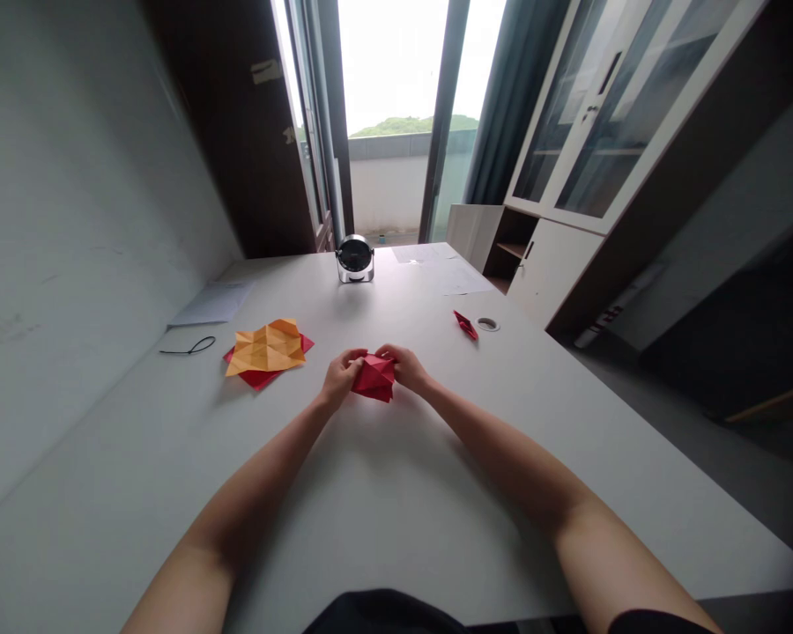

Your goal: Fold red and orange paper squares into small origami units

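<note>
Red paper point(374, 379) partly behind left hand point(342, 375)

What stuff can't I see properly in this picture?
Head view: the middle of the red sheet, covered by the orange paper.
Head view: parts of the folded red paper, behind the left hand and right hand.
Head view: any marks on the white paper by the wall, too small and faint.

2 bare hands point(341, 374) point(406, 364) | 3 red paper pieces point(374, 377) point(261, 379) point(466, 326) | 1 creased orange paper sheet point(268, 348) | 1 flat white ring point(495, 327) | 1 thin black looped cord point(190, 352) | 1 round black-and-silver device point(355, 256)
</note>
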`<act>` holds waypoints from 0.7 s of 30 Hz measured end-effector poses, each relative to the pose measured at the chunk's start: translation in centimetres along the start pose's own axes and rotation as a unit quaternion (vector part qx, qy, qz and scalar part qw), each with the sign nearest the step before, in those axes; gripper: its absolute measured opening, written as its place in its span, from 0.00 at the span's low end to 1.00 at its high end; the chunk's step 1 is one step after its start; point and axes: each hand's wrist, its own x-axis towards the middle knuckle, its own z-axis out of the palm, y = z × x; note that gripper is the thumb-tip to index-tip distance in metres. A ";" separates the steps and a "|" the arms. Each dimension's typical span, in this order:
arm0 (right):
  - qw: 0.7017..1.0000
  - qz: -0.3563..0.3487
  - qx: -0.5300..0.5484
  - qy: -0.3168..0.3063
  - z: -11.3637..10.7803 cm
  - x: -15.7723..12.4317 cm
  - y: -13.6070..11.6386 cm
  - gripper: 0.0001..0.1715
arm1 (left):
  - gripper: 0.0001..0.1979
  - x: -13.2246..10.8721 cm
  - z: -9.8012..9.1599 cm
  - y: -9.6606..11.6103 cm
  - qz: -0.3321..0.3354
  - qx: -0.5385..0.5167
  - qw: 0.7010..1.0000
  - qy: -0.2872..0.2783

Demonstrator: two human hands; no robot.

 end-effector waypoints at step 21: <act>0.968 0.027 0.220 -0.118 -0.3 -0.1 -1.2 0.19 | 0.14 2.1 -2.8 -2.0 -0.185 -0.173 0.967 -0.012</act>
